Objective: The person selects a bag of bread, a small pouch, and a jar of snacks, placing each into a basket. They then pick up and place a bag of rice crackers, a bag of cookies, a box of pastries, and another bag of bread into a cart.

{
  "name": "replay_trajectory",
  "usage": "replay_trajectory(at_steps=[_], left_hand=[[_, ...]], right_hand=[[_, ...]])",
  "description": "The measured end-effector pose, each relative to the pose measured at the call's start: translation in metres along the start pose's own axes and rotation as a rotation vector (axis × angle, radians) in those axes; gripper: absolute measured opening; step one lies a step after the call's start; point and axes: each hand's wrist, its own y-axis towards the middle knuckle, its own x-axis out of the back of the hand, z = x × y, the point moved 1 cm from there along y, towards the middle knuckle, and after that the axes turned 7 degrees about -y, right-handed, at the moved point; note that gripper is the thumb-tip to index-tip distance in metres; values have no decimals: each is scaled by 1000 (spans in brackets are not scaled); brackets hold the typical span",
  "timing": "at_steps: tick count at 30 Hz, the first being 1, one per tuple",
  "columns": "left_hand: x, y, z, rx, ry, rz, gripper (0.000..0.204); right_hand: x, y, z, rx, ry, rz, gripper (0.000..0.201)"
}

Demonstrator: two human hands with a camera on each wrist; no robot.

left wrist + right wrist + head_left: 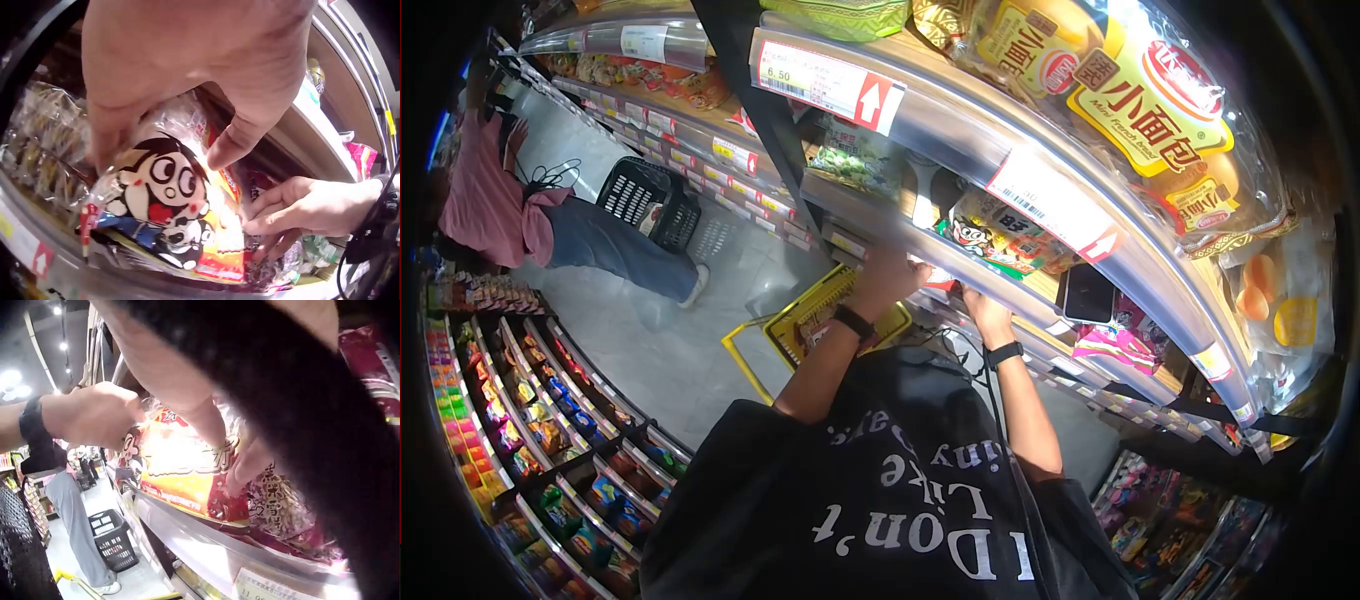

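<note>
A snack bag with a cartoon child's face (169,178) stands tilted on the shelf. In the left wrist view, my left hand (200,69) grips its clear upper part between thumb and fingers. My right hand (300,209) comes in from the right, its fingertips touching the bag's red edge beside a dark purple bag. The right wrist view shows the bag's orange and red front (181,469), with my right hand (187,394) at its right end and my left hand (94,415) at its left. In the head view, my left hand (887,285) and right hand (988,312) are partly under the shelf edge.
Large bread bags (1160,110) lie on the upper shelf. A yellow basket (780,325) is below my left forearm. At the left, a person in a pink top (490,210) stands by a black basket (645,190). Clear-wrapped packs (50,137) sit left of the cartoon bag.
</note>
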Motion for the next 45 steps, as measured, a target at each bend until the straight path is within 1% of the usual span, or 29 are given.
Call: replay_trajectory(at_steps=[2,5,6,7,8,9,11,14,15,17,18,20,21,22,23,25,26,29,30,32,33,34,35,36,39,40,43,44,45], left_hand=[[0,-4,12,-116,-41,-53,32],[6,-6,22,1,-82,26,40],[9,-7,24,40,-91,44,40],[22,-7,10,82,-99,62,39],[30,-10,0,125,-109,86,39],[33,-16,-3,65,-110,15,39],[43,-12,-7,-83,-100,-147,38],[43,-12,-15,-223,199,-267,27],[35,-12,-12,-210,190,-272,28],[13,-13,7,-188,171,-281,32],[5,-14,17,-185,173,-233,34],[-2,-13,25,-176,175,-140,38],[-7,-16,29,-104,172,-80,39],[-12,-18,28,-30,171,-19,40],[-15,-20,28,43,172,41,42],[-17,-23,25,-81,86,-29,45],[-18,-24,23,-146,42,-64,47],[-21,-22,17,-219,0,-75,54],[-23,-21,17,-225,-25,-72,57],[-28,-20,19,-232,-73,-78,61],[-30,-19,20,-219,-47,-73,61],[-34,-19,25,-203,-22,-68,61],[-38,-17,31,-188,5,-64,61],[-41,-13,38,-173,-6,7,62],[-44,-9,43,-103,-68,79,62],[-42,-12,39,-110,-61,38,65],[-29,-24,34,-84,-121,54,72],[-19,-31,31,-93,-216,62,82],[-9,-41,29,99,-266,182,81]], right_hand=[[0,1,2,3,118,-25,25],[-7,-4,4,-30,287,-5,27],[-9,-2,6,-39,327,15,28],[-12,0,8,-49,368,37,29],[-17,1,10,-90,326,93,31],[-21,0,12,-110,290,105,30],[-10,4,31,-46,283,16,28],[-23,8,14,-72,314,69,27],[-26,7,8,-84,300,89,27],[-10,3,14,-109,273,125,27],[-1,-3,20,-77,262,80,27],[-8,-11,18,-48,251,38,26],[-11,-14,16,-32,245,23,26],[-9,-16,19,97,187,-67,27],[-9,-16,21,52,232,-39,27],[-7,-16,28,-44,324,17,26],[-6,-15,29,-5,283,-5,27],[7,-18,42,16,242,81,30],[-8,-20,31,73,230,94,37],[-3,-24,42,125,239,76,41],[0,-25,49,154,243,69,43],[5,-26,56,149,244,116,48],[4,-26,58,169,240,126,49],[3,-25,60,189,236,133,49],[-11,-23,54,184,221,165,47],[-11,-23,56,181,191,170,47],[-13,-25,56,157,142,206,49],[-12,-27,56,152,141,217,49],[-13,-28,56,150,142,227,49]])
